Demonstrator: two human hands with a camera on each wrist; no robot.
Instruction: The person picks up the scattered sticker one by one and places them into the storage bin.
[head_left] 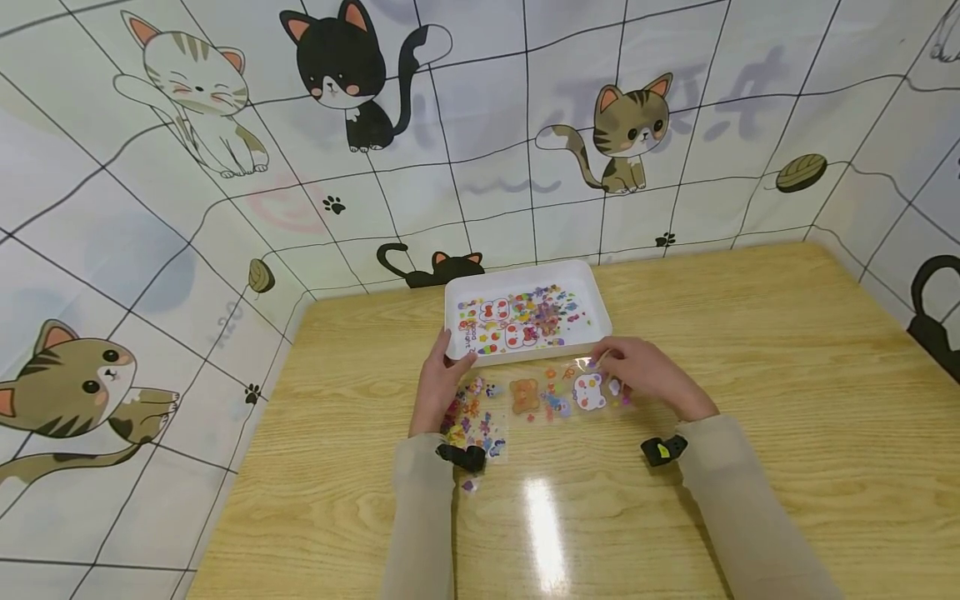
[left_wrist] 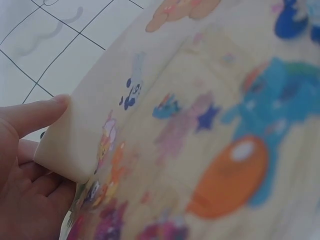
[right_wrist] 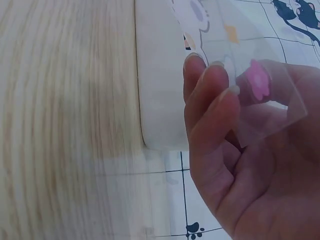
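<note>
Backdrop: white cloth wall (head_left: 495,112) printed with black grid lines and cartoon cats, standing behind the tray.
Tabletop: pale yellow wood-grain surface (head_left: 765,350) under the tray.
Tray: shallow white rectangular tray (head_left: 540,353) with colourful stickers lying inside.
Left hand: bare left hand (head_left: 439,387) at the tray's near-left corner, forearm reaching straight forward; thumb and fingers are narrowed round that corner, gripping it.
Right hand: bare right hand (head_left: 651,371) just beside the tray's near-right corner, forearm slanting inward, wrist bent toward the tray; curled fingertips and thumb pinch a clear plastic film.
Pinched film: transparent strip printed with a brown bear and a white animal face (head_left: 581,392), along the tray's near side.
Second film: transparent sheet crowded with small multicoloured figures (head_left: 480,425), nearer the person than the tray's near-left corner, partly hidden by the left hand.
Sleeves: beige cuffs (head_left: 423,508), well apart, both on the tray's near side.
</note>
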